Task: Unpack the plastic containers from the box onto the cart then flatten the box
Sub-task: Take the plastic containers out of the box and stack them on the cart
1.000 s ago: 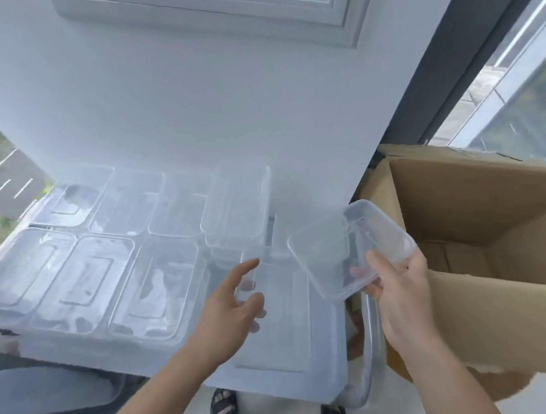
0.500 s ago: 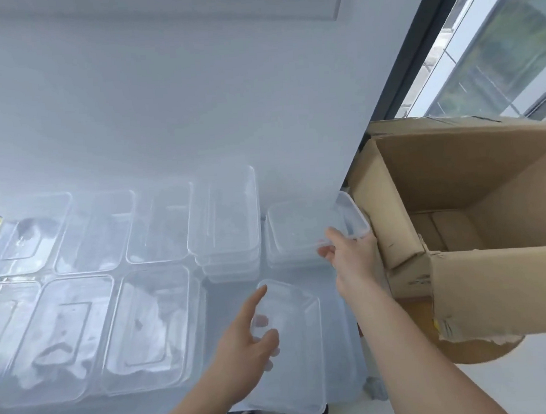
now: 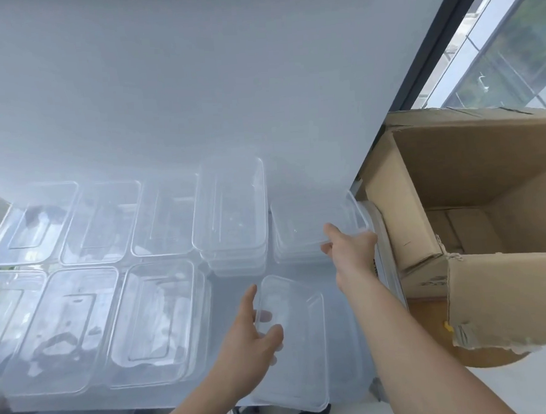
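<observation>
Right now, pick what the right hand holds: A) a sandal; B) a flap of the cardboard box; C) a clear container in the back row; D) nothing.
C: the right hand grips the near rim of a clear container beside the cardboard box.

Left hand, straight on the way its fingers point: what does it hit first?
Likely the stack of containers just beyond the left hand and its held container; relative height is unclear.
</observation>
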`<state>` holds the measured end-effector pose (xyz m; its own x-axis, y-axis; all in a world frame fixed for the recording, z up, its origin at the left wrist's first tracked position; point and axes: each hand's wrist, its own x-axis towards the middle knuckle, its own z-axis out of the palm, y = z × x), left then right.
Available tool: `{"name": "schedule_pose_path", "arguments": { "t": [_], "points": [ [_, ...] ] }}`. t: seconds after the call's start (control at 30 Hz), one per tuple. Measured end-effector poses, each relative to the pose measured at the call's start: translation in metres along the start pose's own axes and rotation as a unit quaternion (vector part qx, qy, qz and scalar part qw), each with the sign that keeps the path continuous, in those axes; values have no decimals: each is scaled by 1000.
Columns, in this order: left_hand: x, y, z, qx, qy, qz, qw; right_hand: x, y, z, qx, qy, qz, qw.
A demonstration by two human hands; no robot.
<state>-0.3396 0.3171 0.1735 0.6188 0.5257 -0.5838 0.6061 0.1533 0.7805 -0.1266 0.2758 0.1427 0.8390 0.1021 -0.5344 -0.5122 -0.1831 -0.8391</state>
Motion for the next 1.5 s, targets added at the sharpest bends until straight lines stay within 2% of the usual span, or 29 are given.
{"name": "schedule_pose_path", "arguments": {
  "t": [0.37,0.57,0.97,1.1,1.17,1.23,1.33,1.5],
  "points": [
    [5,2,2,8,-11,10,1000,-2,-7,-4,67,44,82,993],
    [7,2,4,8,-15,9,1000,-5,-7,-9,51,62,49,996],
    [10,6,7,6,-16,9,1000,-26,-21,-23,41,-10,85,995],
    [11,6,9,3,-20,7,1000,-26,-18,-29,70,-52,88,992],
    [11,5,9,6,-22,7,1000,-23,-13,-32,39,-48,60,996],
    [13,4,8,8,-20,6,1000,-22,-12,-34,-70,-21,3,997],
    [14,3,8,7,-19,3,1000,-16,-7,-37,-276,27,-93,956],
    [14,4,10,12,-22,3,1000,-6,-6,-35,-408,45,-179,894]
  ]
}}
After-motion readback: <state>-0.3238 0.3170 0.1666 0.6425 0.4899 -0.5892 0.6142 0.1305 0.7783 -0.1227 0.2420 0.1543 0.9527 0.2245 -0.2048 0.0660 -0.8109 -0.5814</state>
